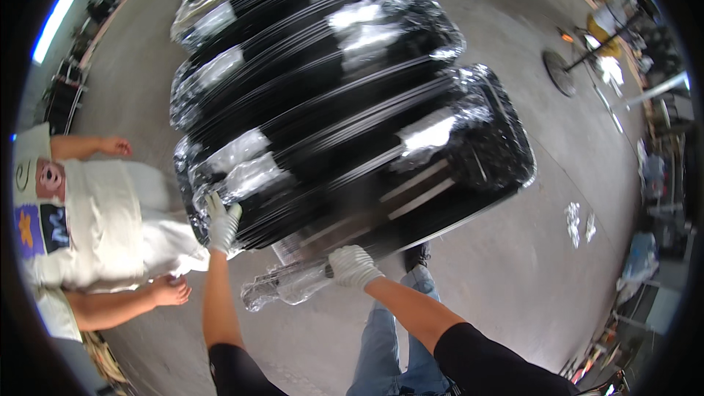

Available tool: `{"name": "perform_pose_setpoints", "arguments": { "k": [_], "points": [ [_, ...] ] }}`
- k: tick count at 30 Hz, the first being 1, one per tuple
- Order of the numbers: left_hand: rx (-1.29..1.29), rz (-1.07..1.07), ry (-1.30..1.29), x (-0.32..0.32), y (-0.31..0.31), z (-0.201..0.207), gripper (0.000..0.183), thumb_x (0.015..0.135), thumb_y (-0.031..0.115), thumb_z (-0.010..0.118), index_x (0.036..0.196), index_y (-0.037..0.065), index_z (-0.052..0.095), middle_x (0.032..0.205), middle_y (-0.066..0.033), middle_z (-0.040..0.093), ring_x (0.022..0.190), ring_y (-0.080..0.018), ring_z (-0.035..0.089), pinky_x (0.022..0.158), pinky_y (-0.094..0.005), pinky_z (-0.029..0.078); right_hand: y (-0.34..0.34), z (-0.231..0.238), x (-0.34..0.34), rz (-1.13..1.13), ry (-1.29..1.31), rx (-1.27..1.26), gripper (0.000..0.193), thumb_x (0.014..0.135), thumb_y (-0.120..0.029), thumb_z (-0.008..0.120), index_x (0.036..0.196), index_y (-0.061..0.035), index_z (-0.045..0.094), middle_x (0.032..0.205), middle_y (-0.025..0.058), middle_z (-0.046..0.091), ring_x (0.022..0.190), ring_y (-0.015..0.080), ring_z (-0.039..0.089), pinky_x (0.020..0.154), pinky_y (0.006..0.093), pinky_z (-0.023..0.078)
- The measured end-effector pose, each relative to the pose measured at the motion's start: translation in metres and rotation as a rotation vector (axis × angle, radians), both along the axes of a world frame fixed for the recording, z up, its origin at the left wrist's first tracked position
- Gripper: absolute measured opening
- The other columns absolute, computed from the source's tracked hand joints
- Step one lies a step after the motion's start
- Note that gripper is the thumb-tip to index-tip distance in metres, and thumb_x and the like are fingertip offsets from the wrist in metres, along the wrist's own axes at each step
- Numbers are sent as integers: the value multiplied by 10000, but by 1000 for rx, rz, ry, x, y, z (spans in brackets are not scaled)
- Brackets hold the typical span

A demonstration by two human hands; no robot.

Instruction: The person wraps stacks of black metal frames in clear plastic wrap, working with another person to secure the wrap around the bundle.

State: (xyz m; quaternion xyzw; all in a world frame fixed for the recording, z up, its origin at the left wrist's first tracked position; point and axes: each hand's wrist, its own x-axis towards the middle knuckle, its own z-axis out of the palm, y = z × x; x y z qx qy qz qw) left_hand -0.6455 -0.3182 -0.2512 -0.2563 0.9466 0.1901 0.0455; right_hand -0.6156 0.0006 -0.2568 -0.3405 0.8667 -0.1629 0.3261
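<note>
My gloved left hand (222,226) rests against the left end of the nearest film-wrapped bundle of long black panels (352,194), its fingers stretched out and the thumb apart. My right hand (353,267), in a white ribbed glove, is closed around the right end of a roll of clear stretch film (290,285). That roll lies just off the bundle's near edge, with its other end sticking out to the left. Clear film (292,248) shows between the roll and the bundle. Motion blurs the panels near my right hand.
More wrapped black bundles (315,37) stand behind the nearest one. At the left is a person in a pale top (103,220), one bare hand (171,291) close to my left forearm. Film scraps (574,224) lie on the grey floor, right. A round-based stand (559,73) stands farther back.
</note>
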Motion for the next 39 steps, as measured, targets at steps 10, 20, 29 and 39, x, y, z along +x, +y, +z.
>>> {"name": "perform_pose_setpoints", "arguments": {
  "k": [10, 20, 29, 39],
  "points": [
    [-194, -193, 184, 105, 292, -21, 292, 833, 252, 433, 958, 60, 614, 966, -90, 617, 990, -263, 526, 972, -483, 266, 89, 8, -14, -69, 137, -42, 174, 661, -184, 582, 777, -69, 640, 781, 113, 639, 786, 259, 622, 673, 364, 483],
    [14, -441, -51, 38, 385, -23, 391, 857, 337, 347, 1012, 91, 608, 979, -110, 620, 936, -277, 557, 914, -409, 348, 331, 2, -112, -147, 361, 148, 198, 616, -176, 586, 792, -88, 610, 795, 60, 618, 820, 221, 598, 733, 311, 452],
    [857, -184, 239, -124, 522, 14, 241, 847, 160, 545, 1076, 87, 563, 983, -59, 613, 955, -136, 553, 855, -238, 407, 440, 22, -172, -59, 138, -366, 326, 700, -281, 591, 977, -110, 614, 853, 92, 624, 818, 274, 591, 742, 367, 466],
    [995, 744, 234, -310, 546, 1, 401, 723, 445, 668, 784, 64, 559, 648, -38, 548, 495, -121, 520, 410, -229, 436, 409, -3, -163, -485, 264, -171, 336, 819, -338, 464, 652, -68, 572, 612, 135, 595, 598, 295, 595, 558, 424, 467]
  ]
}}
